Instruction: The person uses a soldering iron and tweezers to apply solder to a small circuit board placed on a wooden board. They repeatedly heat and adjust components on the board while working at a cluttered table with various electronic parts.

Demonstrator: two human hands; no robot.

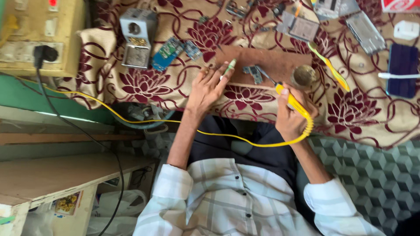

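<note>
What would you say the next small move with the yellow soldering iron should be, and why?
Probably easing the tip down onto the small circuit board. The right hand holds the soldering iron with its tip next to that board on the brown work board, while the left hand holds a thin pale stick pointed toward it. Whether the tip touches already is unclear.
</note>
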